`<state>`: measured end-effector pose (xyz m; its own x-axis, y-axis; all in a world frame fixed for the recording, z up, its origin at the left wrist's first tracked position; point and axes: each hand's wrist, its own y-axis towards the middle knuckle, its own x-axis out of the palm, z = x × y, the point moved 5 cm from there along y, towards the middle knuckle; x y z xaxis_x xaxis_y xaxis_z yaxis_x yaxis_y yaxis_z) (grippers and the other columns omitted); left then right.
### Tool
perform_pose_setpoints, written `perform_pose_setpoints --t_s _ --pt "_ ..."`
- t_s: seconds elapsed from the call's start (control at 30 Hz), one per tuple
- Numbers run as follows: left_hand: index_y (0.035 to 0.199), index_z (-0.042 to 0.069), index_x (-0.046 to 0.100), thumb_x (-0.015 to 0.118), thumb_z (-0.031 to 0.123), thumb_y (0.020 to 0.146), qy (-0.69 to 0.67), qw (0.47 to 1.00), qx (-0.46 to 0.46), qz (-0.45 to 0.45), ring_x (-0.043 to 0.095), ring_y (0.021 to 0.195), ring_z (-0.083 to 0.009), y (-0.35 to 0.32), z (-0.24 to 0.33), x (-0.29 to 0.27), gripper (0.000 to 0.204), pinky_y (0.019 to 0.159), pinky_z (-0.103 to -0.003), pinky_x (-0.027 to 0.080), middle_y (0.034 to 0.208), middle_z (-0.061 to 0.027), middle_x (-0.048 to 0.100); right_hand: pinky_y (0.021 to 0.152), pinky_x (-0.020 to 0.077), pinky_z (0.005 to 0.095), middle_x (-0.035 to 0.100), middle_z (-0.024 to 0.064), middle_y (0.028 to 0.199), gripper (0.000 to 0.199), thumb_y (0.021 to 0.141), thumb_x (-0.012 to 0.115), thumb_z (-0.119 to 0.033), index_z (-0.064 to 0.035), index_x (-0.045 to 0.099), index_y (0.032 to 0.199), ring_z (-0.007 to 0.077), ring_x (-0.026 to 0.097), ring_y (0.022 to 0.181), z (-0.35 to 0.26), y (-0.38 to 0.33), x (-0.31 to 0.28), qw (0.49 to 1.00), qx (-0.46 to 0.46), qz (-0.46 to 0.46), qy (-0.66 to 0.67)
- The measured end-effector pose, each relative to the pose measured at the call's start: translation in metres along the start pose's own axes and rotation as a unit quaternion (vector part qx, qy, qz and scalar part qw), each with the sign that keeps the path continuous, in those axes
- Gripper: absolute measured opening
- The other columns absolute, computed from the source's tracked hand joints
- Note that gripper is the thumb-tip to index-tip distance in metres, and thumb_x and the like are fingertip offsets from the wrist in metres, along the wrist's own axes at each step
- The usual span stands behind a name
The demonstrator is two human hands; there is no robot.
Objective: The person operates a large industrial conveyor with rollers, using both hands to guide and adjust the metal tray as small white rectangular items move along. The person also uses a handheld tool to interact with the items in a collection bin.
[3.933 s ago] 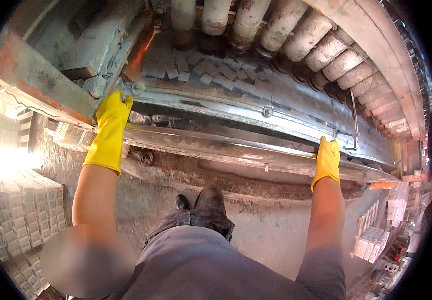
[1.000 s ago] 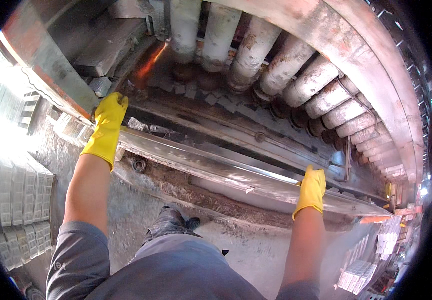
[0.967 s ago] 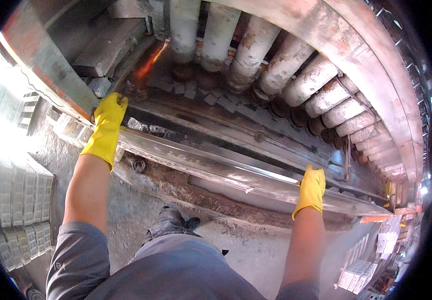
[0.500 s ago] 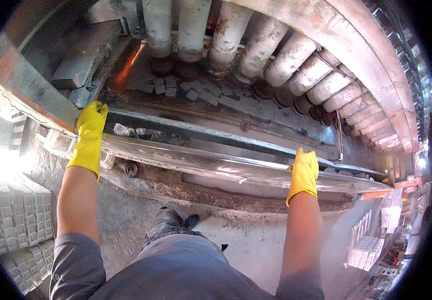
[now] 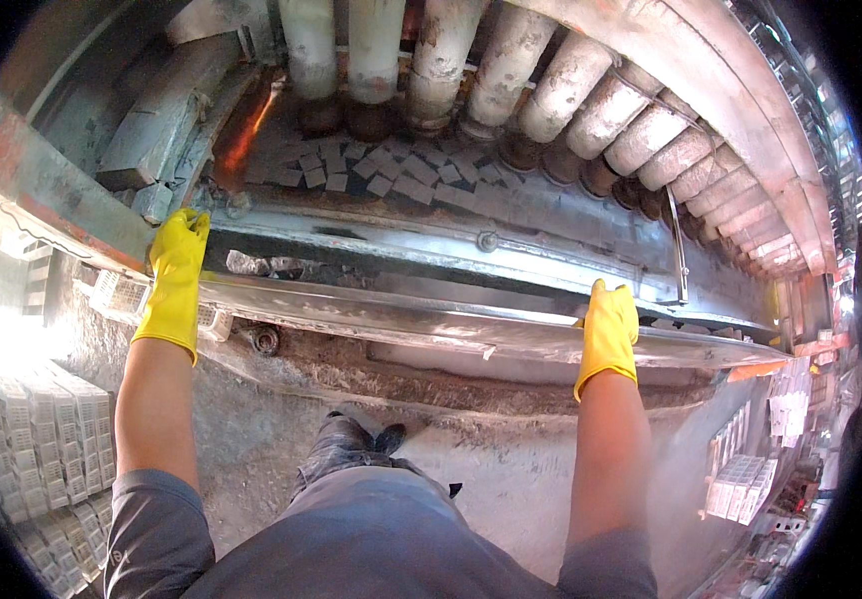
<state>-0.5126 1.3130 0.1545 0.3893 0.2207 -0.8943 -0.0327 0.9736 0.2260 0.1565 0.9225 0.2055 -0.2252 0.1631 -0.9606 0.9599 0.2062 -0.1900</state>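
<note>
Two hands in smooth yellow rubber: the left hand [image 5: 179,245] bends its fingers at the left end of the bed rail [image 5: 431,243], just beside the painted beam [image 5: 61,185]; the right hand [image 5: 608,319] has its fingers folded at the upper edge of the metal panel [image 5: 381,311]. Their undersides are hidden, so I cannot tell whether either one grips or merely leans.
Metal panel: runs crosswise in front of the person, nearer the body than the rail; bright thin lip, scuffed grey face.
Dark gap [image 5: 381,277]: lies between panel and rail, with rough lumps [image 5: 247,263] at its left; fingers slipping off the lip could drop in and be scraped or pinched.
Square pieces [image 5: 387,170]: flat, pale and thin, strewn at odd angles beyond the rail; lying so near the cylinders [image 5: 444,75], they could jam or chip if anything there turns.
Cylinders: thick, round, crusted and blotched, in a row; whether they run cannot be told.
Orange strip [image 5: 248,135]: glows near the left hand; if hot, it could soften the rubber on a careless reach.
Floor [image 5: 511,449]: grey, streaked, perhaps damp; a skid could throw body weight onto the lip.
</note>
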Motion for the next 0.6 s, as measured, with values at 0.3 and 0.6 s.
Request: perform_pose_setpoints --t_s 0.3,0.6 --pt "0.119 0.008 0.077 0.073 0.048 0.096 0.005 1.0 0.003 -0.001 0.075 0.108 -0.0383 -0.015 -0.002 0.002 0.046 0.093 -0.047 0.058 0.113 -0.0168 0.08 0.093 0.0499 0.0542 0.081 0.0169 0.1 0.061 0.102 0.051 -0.056 -0.0045 0.064 0.133 0.034 0.077 0.105 0.021 -0.006 0.002 1.0 0.008 0.017 0.008" --pt "0.12 0.008 0.076 0.073 0.047 0.095 0.025 0.999 0.001 0.025 0.074 0.111 -0.04 -0.035 0.005 -0.008 0.046 0.094 -0.049 0.057 0.116 -0.0178 0.079 0.092 0.0489 0.052 0.081 0.0143 0.091 0.062 0.102 0.05 -0.057 -0.0063 0.062 0.137 0.033 0.078 0.099 0.033 -0.015 0.005 0.999 0.01 0.032 0.003"
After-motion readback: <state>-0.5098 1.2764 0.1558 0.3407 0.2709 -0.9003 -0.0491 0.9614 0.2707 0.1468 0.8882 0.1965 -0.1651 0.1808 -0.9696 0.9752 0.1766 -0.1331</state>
